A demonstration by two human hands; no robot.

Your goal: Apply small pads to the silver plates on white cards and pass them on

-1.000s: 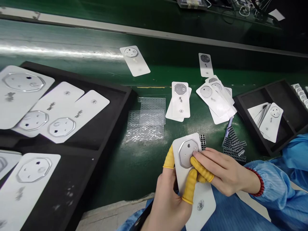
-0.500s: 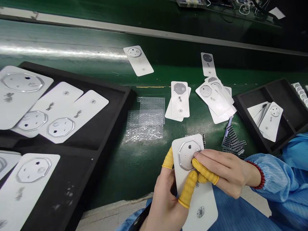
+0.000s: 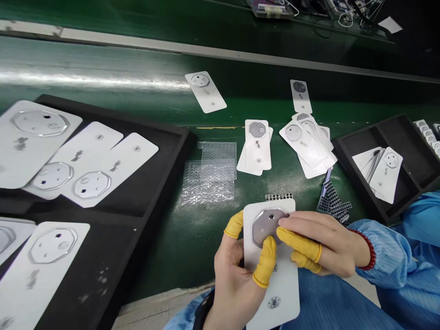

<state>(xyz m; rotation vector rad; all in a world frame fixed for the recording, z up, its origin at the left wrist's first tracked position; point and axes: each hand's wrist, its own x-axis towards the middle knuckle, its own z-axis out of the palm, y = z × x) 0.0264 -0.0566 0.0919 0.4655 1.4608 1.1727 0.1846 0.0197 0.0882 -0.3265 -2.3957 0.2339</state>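
Observation:
A white phone back cover [image 3: 280,286] with an octagonal grey camera plate [image 3: 266,227] is tilted up at the front edge of the bench. My left hand [image 3: 240,270], with yellow finger cots on thumb and a finger, grips it from the left side, the thumb lying over the lower part of the plate. At the plate's right edge, my right hand [image 3: 321,243] has its fingertips pressed together against the surface. What those fingers pinch, if anything, is hidden. Just behind the cover's top edge shows a strip of small black parts [image 3: 278,197].
Bubble wrap [image 3: 209,183] lies left of centre on the green bench, beside a black tray [image 3: 161,183] of covers. Loose covers [image 3: 257,146] and a pile [image 3: 309,146] sit behind my hands. A second black tray [image 3: 409,160] and more black strips [image 3: 333,201] are at right.
The cover has turned more upright and swung slightly left at its lower end. My left thumb has moved up onto the camera plate, and my right hand's cotted fingers have shifted right. The view has shifted slightly.

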